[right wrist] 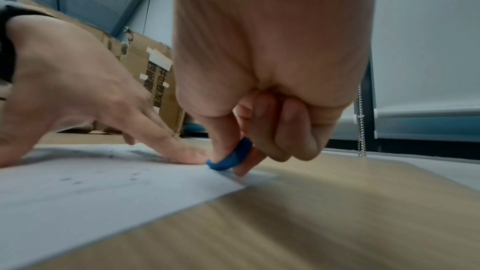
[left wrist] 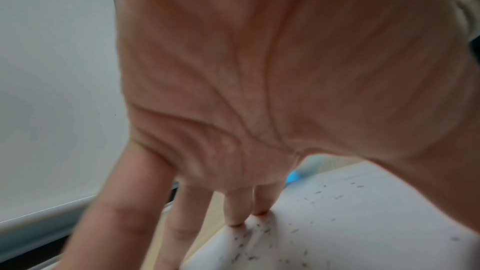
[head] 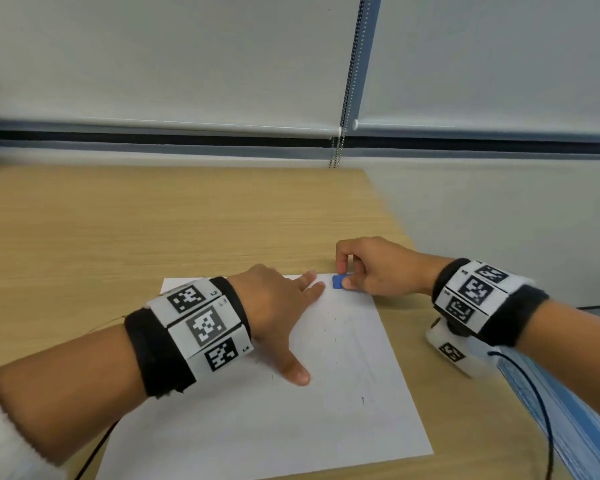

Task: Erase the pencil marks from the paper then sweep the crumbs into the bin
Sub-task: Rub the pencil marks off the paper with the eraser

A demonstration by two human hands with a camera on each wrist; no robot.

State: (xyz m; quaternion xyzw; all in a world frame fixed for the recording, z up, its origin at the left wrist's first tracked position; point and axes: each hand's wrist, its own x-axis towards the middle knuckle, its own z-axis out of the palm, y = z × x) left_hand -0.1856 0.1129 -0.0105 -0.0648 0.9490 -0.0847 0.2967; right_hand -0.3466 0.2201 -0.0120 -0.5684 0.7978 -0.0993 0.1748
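A white sheet of paper [head: 343, 410] lies on the wooden table [head: 153, 220], with faint pencil traces and small dark crumbs [head: 335, 336] scattered over it. My left hand [head: 278, 306] lies flat on the sheet's upper part, fingers spread and straight, holding it down; its fingertips [left wrist: 236, 219] press the paper [left wrist: 363, 223] among the crumbs [left wrist: 262, 231]. My right hand [head: 371, 268] pinches a small blue eraser [head: 338, 281] between thumb and fingers at the paper's far right corner. In the right wrist view the eraser [right wrist: 231, 157] bends against the sheet [right wrist: 103, 188] beside the left hand [right wrist: 78, 93].
The table's right edge [head: 406, 237] runs close to my right hand, with a grey floor beyond. A window blind [head: 187, 64] and its bead chain [head: 336, 150] hang behind the table. Cardboard boxes [right wrist: 153, 73] stand to the left. No bin is in view.
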